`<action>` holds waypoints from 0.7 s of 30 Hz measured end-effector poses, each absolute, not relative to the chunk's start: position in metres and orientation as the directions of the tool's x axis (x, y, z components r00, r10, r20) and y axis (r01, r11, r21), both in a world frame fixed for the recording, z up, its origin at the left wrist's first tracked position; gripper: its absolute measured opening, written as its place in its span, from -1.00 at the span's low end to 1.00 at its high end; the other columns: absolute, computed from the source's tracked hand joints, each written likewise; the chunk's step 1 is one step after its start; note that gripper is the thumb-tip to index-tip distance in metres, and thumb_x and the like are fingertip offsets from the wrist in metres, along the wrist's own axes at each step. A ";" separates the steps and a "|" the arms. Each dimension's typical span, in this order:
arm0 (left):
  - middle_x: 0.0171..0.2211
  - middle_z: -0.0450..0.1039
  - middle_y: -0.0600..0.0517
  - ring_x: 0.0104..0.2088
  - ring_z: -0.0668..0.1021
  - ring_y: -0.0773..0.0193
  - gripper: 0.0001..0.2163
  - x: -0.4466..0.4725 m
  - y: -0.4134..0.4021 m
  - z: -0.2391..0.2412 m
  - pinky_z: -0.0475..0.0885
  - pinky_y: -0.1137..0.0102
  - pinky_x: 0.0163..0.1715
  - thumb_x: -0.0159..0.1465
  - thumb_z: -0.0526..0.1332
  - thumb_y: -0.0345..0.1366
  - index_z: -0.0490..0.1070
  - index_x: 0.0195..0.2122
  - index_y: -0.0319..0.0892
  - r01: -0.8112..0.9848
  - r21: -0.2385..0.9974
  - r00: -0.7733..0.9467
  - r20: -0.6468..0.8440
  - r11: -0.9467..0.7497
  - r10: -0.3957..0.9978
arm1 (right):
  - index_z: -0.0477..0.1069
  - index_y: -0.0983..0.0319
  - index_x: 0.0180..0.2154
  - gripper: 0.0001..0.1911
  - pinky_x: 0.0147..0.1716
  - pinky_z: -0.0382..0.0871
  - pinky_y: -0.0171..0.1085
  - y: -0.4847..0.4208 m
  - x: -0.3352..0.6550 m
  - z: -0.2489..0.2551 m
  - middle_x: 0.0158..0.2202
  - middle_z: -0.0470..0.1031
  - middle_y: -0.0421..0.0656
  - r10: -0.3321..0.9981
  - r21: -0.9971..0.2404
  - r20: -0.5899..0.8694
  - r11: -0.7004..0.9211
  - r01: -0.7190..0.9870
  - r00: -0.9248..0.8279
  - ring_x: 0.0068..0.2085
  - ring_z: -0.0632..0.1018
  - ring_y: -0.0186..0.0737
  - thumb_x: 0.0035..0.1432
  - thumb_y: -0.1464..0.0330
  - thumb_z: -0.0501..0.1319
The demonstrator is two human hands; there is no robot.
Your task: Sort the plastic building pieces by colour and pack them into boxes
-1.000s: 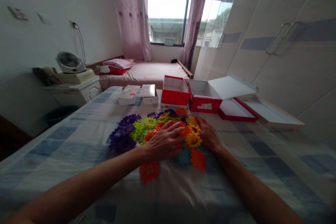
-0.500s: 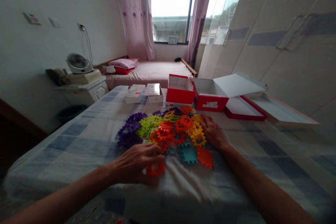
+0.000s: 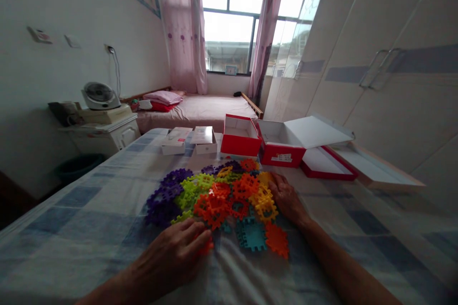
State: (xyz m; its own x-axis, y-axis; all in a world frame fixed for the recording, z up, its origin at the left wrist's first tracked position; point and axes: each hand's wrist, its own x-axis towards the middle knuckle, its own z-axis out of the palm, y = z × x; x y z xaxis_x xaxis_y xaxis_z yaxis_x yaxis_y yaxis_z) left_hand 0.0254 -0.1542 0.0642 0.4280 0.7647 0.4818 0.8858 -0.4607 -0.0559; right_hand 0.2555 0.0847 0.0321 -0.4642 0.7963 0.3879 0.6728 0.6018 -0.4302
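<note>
A pile of flat, toothed plastic tiles (image 3: 222, 195) in purple, green, orange, yellow and teal lies on a blue-checked cloth. My left hand (image 3: 175, 252) rests palm down at the pile's near edge, its fingers covering an orange tile (image 3: 207, 247). Whether the fingers grip that tile I cannot tell. My right hand (image 3: 288, 198) lies flat against the pile's right side, touching yellow tiles (image 3: 265, 202). A teal tile (image 3: 252, 236) and another orange tile (image 3: 277, 240) lie at the near right of the pile.
Behind the pile stand two open red boxes (image 3: 239, 136) (image 3: 279, 145), a red lid (image 3: 325, 162) and two small white boxes (image 3: 191, 138). A white wardrobe (image 3: 386, 76) runs along the right. A nightstand with a fan (image 3: 100, 119) and a bed (image 3: 200, 107) are beyond.
My left hand has drawn back from the top of the pile to its near edge, onto an orange tile. My right hand has stayed at the pile's right side.
</note>
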 end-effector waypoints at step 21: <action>0.14 0.23 -0.12 0.16 0.26 0.13 -0.65 0.058 -0.058 0.103 0.24 0.16 0.12 0.28 0.03 -0.31 0.23 0.10 -0.18 0.886 0.209 0.190 0.650 -0.413 0.735 | 0.22 0.27 0.08 -0.57 0.02 0.23 -0.19 0.084 0.255 0.032 0.05 0.33 0.01 0.812 -0.441 0.360 0.582 0.683 -0.459 0.02 0.41 -0.12 0.24 0.28 -0.12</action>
State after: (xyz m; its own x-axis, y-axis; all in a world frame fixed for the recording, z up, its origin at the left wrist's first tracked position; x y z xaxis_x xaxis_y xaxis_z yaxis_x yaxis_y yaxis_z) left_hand 0.0577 -0.0582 0.1035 0.1896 0.7355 0.6504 0.8863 -0.4134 0.2090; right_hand 0.2554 0.0842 0.0322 -0.4593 0.8119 0.3605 0.6827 0.5822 -0.4414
